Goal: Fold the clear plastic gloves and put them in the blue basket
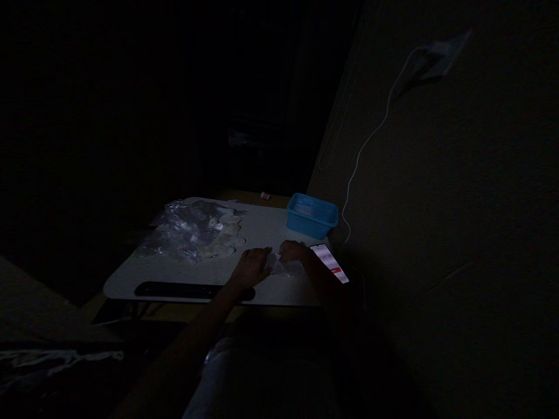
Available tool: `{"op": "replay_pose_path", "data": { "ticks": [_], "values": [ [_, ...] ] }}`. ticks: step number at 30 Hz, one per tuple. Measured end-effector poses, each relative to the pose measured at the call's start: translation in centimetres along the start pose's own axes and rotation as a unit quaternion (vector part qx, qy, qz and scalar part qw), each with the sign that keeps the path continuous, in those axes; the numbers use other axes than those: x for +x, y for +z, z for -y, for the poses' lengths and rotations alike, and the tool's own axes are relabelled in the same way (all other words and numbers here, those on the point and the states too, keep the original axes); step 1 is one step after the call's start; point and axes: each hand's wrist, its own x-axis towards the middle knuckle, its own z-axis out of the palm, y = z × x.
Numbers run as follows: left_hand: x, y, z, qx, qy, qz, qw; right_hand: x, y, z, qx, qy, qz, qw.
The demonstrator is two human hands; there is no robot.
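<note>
A small clear plastic bag [283,267] lies low over the front of the white table, between my two hands. My left hand [251,267] has its fingers and thumb closed on the left edge of the bag. Curled in a pinch, my right hand [292,250] grips the bag's upper edge. The dim light hides what the bag contains, if anything. To the left, a heap of crumpled clear plastic [187,230] lies on the table, with several pale, round-edged pieces [227,235] beside it; their kind is unclear.
A blue plastic basket [312,224] stands at the white table's [262,224] back right corner. A lit phone [331,263] lies by my right forearm. A dark slot strip [174,290] runs along the front edge. A white cable [360,154] hangs down the right wall.
</note>
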Motion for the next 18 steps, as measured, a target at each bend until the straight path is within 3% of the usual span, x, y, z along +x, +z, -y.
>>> {"op": "replay_pose_path", "data": {
  "ticks": [6,11,15,18],
  "values": [
    [0.1,0.2,0.2,-0.035,-0.004,-0.028,0.999,-0.8,-0.7,-0.1,0.024,-0.011,-0.020,0.999],
    [0.1,0.6,1.0,-0.129,-0.068,-0.111,0.983,-1.5,-1.1,0.1,0.027,-0.009,-0.133,0.991],
    [-0.1,1.2,1.7,-0.185,-0.116,-0.183,0.958,-3.0,0.9,0.8,-0.004,-0.068,-0.302,0.951],
    [-0.1,1.4,1.9,-0.198,-0.146,-0.222,0.943,-4.4,3.8,1.2,-0.031,-0.120,-0.325,0.938]
  ]
}}
